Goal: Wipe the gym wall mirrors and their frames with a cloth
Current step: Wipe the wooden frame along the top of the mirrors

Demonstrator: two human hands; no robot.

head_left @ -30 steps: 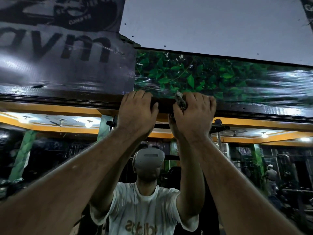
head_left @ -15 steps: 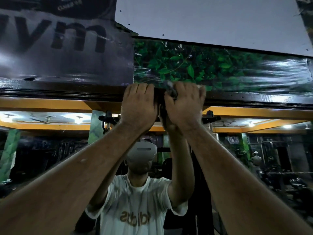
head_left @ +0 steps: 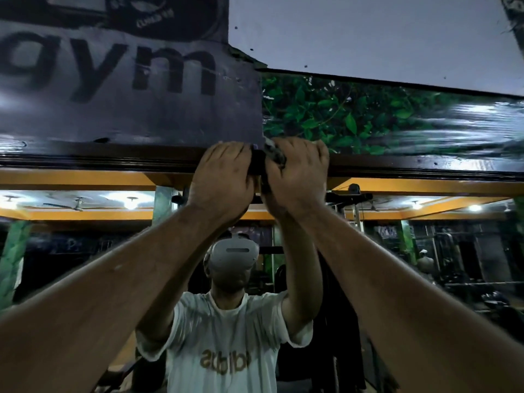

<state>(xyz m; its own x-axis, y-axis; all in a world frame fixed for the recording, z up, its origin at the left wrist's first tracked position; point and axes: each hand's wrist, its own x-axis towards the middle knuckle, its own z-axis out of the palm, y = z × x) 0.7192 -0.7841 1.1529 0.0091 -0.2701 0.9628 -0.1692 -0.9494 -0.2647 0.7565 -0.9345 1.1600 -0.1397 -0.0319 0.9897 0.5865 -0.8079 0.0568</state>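
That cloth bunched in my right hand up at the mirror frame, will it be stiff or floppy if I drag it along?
Probably floppy: the cloth is crumpled small in the right hand. Likely light. It may snag on the frame ridges.

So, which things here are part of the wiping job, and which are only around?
Part of the job:
- cloth, bunched in the right hand
- dark mirror frame, top rail
- mirror
- left hand, fingers hooked over the frame

Only around:
- gym banner
- leaf poster
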